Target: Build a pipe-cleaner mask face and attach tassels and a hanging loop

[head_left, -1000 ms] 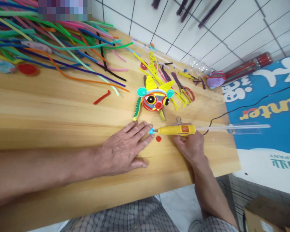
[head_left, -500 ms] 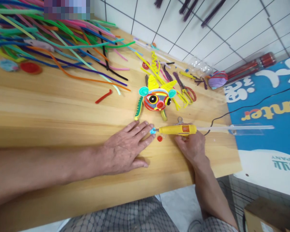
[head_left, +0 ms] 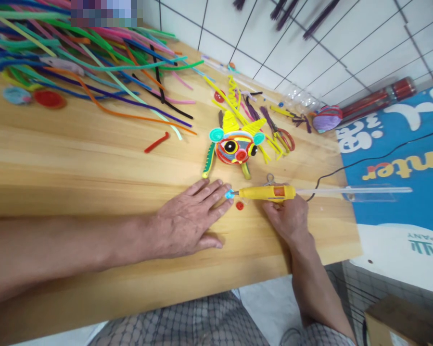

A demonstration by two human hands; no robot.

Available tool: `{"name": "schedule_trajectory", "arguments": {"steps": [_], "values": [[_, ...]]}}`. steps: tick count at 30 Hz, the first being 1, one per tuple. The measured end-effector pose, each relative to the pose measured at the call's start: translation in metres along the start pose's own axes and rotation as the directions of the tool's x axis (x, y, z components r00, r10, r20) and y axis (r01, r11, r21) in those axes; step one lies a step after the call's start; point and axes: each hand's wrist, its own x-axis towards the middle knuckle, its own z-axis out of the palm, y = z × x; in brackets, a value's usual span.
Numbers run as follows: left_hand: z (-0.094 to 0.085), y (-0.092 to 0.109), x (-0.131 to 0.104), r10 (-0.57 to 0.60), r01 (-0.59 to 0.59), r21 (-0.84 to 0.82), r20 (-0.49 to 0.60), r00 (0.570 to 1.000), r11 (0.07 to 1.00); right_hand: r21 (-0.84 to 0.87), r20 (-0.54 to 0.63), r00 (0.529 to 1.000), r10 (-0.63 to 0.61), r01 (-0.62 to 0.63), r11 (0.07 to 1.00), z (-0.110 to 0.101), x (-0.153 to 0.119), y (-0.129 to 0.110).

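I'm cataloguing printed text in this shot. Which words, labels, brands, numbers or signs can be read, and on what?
"inter": on the blue-and-white board, cut off at the picture's edge.
"MPANY": small lettering on the board's white part, also cut off.
White and teal characters, same board: too distorted or cropped to read surely.
Glue gun: no readable text.

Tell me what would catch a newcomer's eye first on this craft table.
Likely first is the bright horned creature with big black-and-yellow eyes, standing mid-table just beyond the hands. Next comes the yellow glue gun in the right hand, its nozzle at a small blue piece by the left hand's fingertips. The sprawl of colourful fuzzy stems at the upper left competes too.
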Motion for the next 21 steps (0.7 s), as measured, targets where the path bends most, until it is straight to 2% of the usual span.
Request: {"name": "schedule_trajectory", "arguments": {"steps": [8,12,15,16,18,21], "values": [[0.001,0.000,-0.001,0.002,-0.002,-0.014,-0.015,1.000,1.000,0.014,-0.013,1.000,0.007,-0.007,1.000,0.001,0.000,0.004],[0.002,-0.001,-0.001,-0.006,0.006,-0.025,-0.028,1.000,1.000,0.100,-0.012,0.997,0.082,-0.080,0.992,0.002,-0.002,0.000],[0.003,-0.001,-0.001,-0.003,0.002,-0.020,-0.033,0.999,1.000,0.242,0.025,0.985,0.173,-0.174,0.955,-0.006,-0.003,-0.003],[0.003,-0.001,-0.001,0.000,-0.001,-0.020,-0.040,0.999,1.000,0.299,0.023,0.975,0.222,-0.219,0.929,-0.012,-0.002,0.000],[0.004,-0.002,-0.001,0.004,-0.005,-0.019,-0.057,0.998,1.000,0.403,-0.059,0.936,0.346,-0.295,0.867,-0.025,0.002,0.016],[0.007,-0.003,-0.002,0.007,-0.008,-0.002,-0.083,0.996,1.000,0.472,-0.342,0.797,0.497,-0.312,0.825,-0.044,0.018,0.064]]}}
